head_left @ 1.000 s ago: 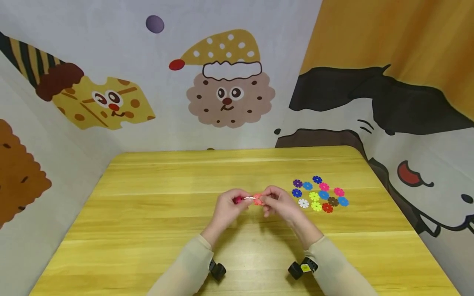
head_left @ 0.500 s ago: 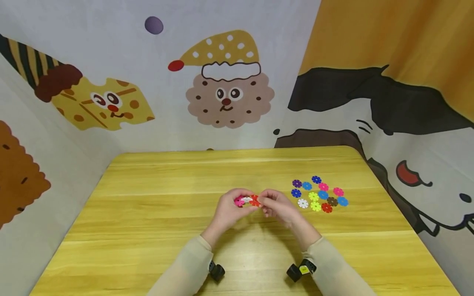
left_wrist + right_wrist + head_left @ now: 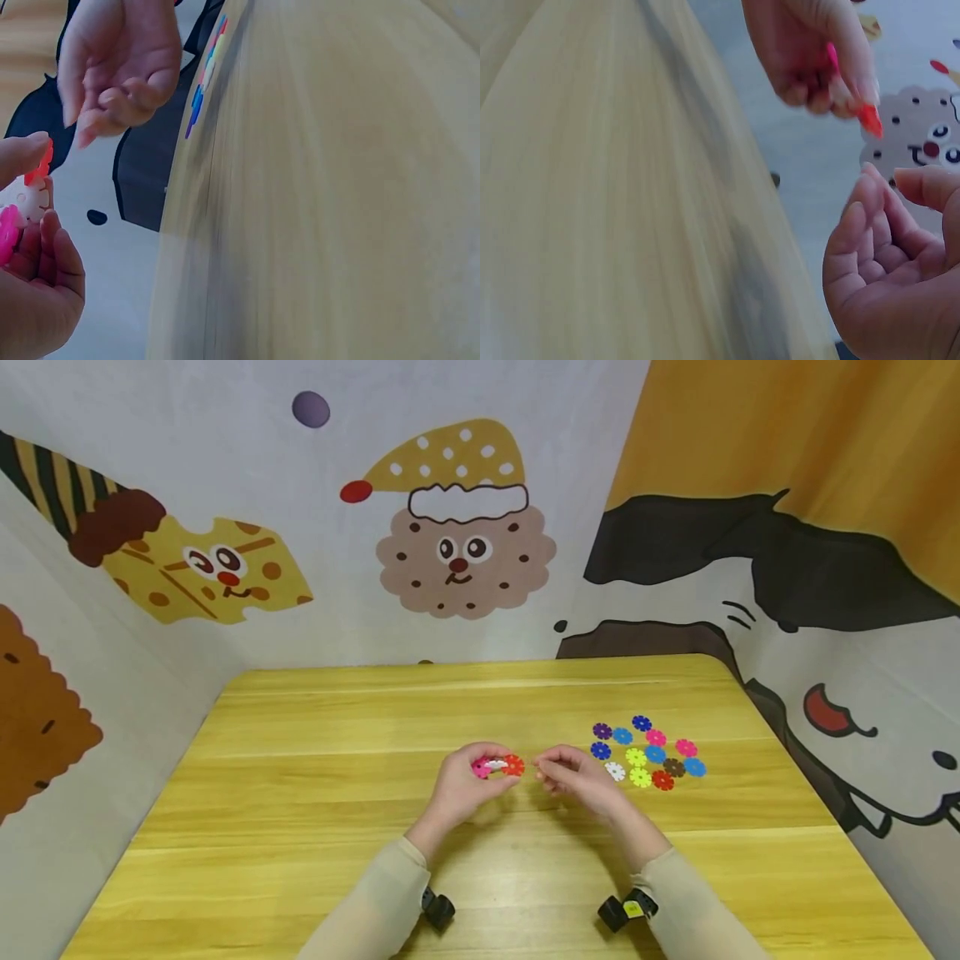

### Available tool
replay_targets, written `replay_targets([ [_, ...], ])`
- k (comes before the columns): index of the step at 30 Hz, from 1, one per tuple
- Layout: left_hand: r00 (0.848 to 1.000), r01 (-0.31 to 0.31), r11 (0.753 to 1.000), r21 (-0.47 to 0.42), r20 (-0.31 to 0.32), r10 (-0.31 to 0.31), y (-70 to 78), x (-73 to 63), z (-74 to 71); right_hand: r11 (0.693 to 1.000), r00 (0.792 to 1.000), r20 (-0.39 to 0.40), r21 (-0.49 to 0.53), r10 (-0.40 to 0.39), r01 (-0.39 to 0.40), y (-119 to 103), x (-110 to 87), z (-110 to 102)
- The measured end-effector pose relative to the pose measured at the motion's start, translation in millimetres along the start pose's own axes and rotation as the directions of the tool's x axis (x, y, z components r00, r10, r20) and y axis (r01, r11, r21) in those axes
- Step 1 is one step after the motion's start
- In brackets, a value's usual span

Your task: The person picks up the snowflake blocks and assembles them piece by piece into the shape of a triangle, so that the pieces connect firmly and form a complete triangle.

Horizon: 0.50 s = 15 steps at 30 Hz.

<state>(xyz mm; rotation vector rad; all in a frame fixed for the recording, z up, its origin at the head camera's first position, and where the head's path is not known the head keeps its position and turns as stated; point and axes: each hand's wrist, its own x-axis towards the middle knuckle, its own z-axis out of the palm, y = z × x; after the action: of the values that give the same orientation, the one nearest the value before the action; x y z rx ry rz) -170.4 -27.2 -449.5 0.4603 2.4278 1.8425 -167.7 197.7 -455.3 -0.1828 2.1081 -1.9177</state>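
Observation:
Three joined snowflake discs are in my left hand (image 3: 463, 783), gripped between fingers and thumb above the table (image 3: 360, 843). The chain runs from a pink disc (image 3: 481, 767) through a white disc (image 3: 495, 765) to a red disc (image 3: 514, 766), which sticks out toward the right. In the left wrist view, the thumb lies at the red disc and the fingers curl below the pink one. My right hand (image 3: 579, 778) is a short way right of the chain. Nothing shows between its loosely bent fingers in the right wrist view, where thumb and fingertips stand apart.
Several loose discs lie flat to the right of my right hand, among them a white disc (image 3: 615, 772), a yellow disc (image 3: 640, 777), a brown disc (image 3: 675, 767) and a purple disc (image 3: 602, 732). A cartoon-printed curtain (image 3: 330, 635) hangs behind the table.
My right hand has let go of the red disc and drawn back slightly to the right. The left hand keeps the chain, whose discs now face the head camera more flatly.

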Motion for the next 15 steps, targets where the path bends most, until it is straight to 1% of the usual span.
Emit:
replay_targets([
  [2, 1.0, 0.007, 1.0, 0.006, -0.002, -0.007, -0.4, 0.5, -0.8, 0.998, 1.0, -0.007, -0.057, -0.006, 0.005, 3.1, -3.5, -9.3],
  [6, 1.0, 0.024, 1.0, 0.018, -0.006, -0.024, 0.0, 1.5, -2.3, 0.994, 1.0, -0.015, -0.104, -0.023, 0.021, 9.4, -11.7, -32.0],
  [8, 0.999, 0.033, 0.999, 0.021, -0.005, -0.033, 0.9, 1.6, -3.0, 0.994, 0.999, -0.038, -0.108, -0.021, 0.017, 11.9, -16.6, -44.4],
  [11, 0.999, 0.038, 0.999, 0.027, -0.006, -0.038, 0.9, 1.7, -4.0, 0.99, 0.996, -0.084, -0.141, -0.014, 0.002, 14.1, -25.5, -64.6],
  [15, 0.999, 0.034, 0.999, 0.033, -0.011, -0.034, -0.2, 1.9, -5.3, 0.975, 0.989, -0.149, -0.221, -0.022, -0.012, 16.6, -38.8, -93.6],
])
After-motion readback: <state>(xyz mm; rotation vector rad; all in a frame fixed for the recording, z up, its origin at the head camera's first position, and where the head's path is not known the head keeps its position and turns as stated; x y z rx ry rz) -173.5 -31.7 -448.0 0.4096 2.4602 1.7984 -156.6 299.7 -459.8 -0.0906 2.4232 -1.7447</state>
